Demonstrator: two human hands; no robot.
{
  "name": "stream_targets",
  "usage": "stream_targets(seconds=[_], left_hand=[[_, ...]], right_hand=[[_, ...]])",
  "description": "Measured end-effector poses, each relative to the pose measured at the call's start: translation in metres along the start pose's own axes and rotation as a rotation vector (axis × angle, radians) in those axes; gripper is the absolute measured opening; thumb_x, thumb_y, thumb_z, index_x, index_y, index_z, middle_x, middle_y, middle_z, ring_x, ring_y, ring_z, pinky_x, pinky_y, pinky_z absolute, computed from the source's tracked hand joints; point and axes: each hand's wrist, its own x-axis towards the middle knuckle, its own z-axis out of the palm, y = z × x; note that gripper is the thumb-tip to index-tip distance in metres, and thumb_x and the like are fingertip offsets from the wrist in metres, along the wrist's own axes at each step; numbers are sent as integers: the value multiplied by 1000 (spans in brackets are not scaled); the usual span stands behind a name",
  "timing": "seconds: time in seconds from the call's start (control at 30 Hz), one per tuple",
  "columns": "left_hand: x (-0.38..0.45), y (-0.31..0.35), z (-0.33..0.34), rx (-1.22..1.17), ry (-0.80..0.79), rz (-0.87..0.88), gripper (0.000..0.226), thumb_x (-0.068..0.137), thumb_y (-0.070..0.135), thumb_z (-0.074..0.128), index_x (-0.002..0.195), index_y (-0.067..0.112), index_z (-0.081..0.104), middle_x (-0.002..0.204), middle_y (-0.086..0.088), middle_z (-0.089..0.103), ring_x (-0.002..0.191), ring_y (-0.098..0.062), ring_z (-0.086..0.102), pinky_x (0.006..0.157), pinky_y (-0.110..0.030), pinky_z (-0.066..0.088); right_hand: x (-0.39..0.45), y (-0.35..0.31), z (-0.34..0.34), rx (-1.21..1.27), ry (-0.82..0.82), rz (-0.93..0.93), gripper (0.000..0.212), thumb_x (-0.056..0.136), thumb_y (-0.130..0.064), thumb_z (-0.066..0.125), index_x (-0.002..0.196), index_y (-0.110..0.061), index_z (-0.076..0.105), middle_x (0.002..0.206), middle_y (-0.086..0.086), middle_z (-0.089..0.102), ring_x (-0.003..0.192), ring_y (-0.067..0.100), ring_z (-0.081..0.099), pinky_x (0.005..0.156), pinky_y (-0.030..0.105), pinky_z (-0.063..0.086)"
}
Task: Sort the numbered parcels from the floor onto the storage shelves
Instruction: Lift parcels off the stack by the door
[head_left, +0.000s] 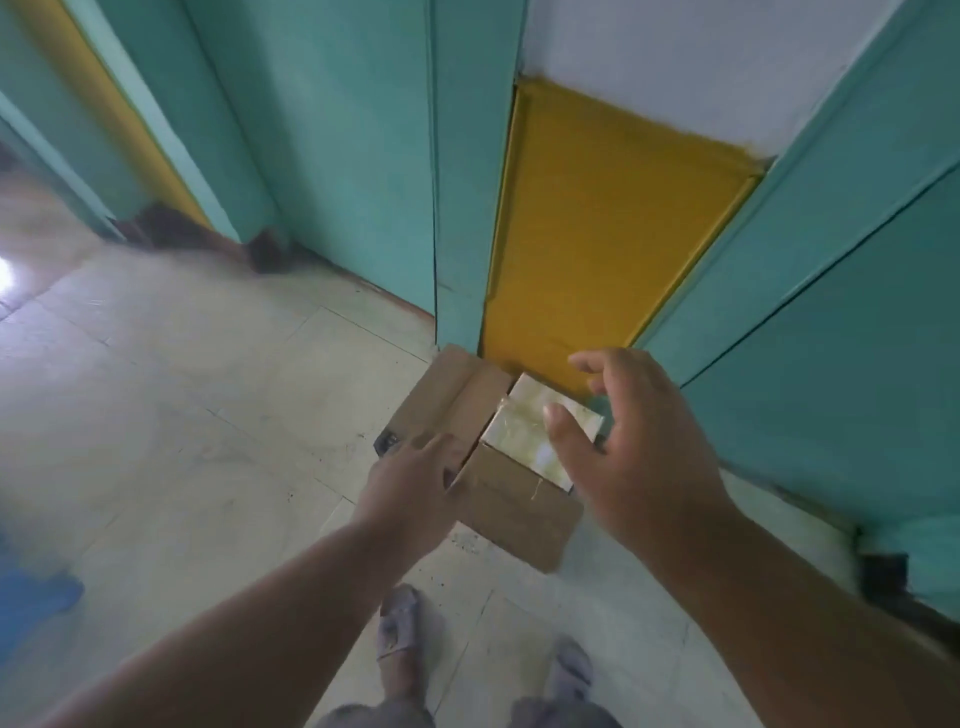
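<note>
Brown cardboard parcels (514, 514) lie on the floor against the yellow and teal wall. A smaller pale parcel wrapped in shiny tape (524, 431) lies on top of them. No number is readable on any of them. My left hand (415, 483) reaches down to the left edge of the cardboard, its fingers spread and touching it. My right hand (634, 441) hovers over the pale parcel with fingers spread and the thumb in front of it, holding nothing.
A pale tiled floor (182, 415) stretches to the left. Teal panels (337, 156) and a yellow panel (597, 234) stand right behind the parcels. A blue thing (31, 603) lies at the left edge. My feet in sandals (400, 623) stand just before the parcels.
</note>
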Motion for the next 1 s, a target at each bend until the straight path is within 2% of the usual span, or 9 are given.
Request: stream_targets(seconds=[0.13, 0.3, 0.43, 0.5, 0.6, 0.7, 0.73, 0.8, 1.0], left_hand=[[37, -28, 20, -24, -92, 34, 25, 93, 37, 59, 115, 26, 62, 105, 5, 64, 93, -18, 59, 77, -36, 53], [62, -76, 83, -12, -174, 10, 25, 93, 37, 61, 116, 26, 62, 107, 9, 63, 96, -15, 60, 72, -31, 48], [80, -114, 154, -17, -251, -45, 32, 92, 37, 63, 120, 22, 60, 109, 7, 62, 95, -16, 58, 73, -31, 48], [91, -129, 191, -32, -278, -89, 34, 91, 38, 63, 121, 22, 57, 111, 5, 61, 98, -18, 58, 76, -34, 50], [109, -151, 240, -66, -239, -215, 46, 89, 36, 66, 128, 18, 50, 120, 0, 56, 102, -18, 54, 80, -33, 47], [125, -170, 278, -256, -277, -419, 59, 91, 38, 67, 140, 17, 43, 128, 2, 52, 94, -16, 50, 69, -25, 44], [128, -177, 288, -321, -314, -473, 54, 92, 39, 65, 139, 20, 46, 124, 6, 55, 88, -17, 54, 64, -27, 46], [135, -187, 305, -381, -374, -502, 41, 92, 41, 64, 128, 24, 56, 107, 5, 66, 87, -20, 63, 70, -35, 54], [133, -181, 303, -475, -305, -489, 47, 80, 46, 72, 118, 26, 54, 100, 4, 68, 88, -18, 65, 71, -36, 55]], right_hand=[[7, 14, 38, -11, 32, 105, 42, 88, -41, 57, 120, -16, 57, 105, 0, 62, 94, 12, 57, 66, 16, 44], [-23, 69, 110, -13, -15, 305, 37, 89, -34, 64, 120, -14, 60, 110, 1, 64, 95, 3, 51, 64, -1, 33], [-64, 123, 185, -38, -104, 463, 36, 89, -32, 66, 121, -15, 59, 111, -6, 57, 95, 4, 49, 61, 1, 28], [-84, 154, 222, -74, -148, 536, 38, 90, -32, 66, 121, -13, 60, 117, -3, 56, 102, 11, 53, 68, 5, 31], [-110, 203, 277, -136, -236, 671, 42, 91, -35, 64, 125, -12, 58, 138, 9, 49, 128, 23, 48, 92, 22, 36], [-125, 243, 321, -120, -351, 825, 61, 92, -39, 63, 143, -15, 40, 150, 13, 39, 134, 31, 44, 101, 36, 40], [-127, 253, 334, -90, -409, 879, 71, 93, -41, 62, 151, -18, 28, 154, 14, 34, 135, 33, 44, 101, 39, 41], [-128, 268, 351, -24, -499, 973, 80, 95, -43, 58, 156, -24, 9, 156, 15, 33, 134, 35, 45, 100, 41, 42], [-130, 263, 346, -24, -283, 978, 72, 89, -49, 64, 148, -26, 30, 139, 10, 49, 120, 29, 53, 89, 38, 46]])
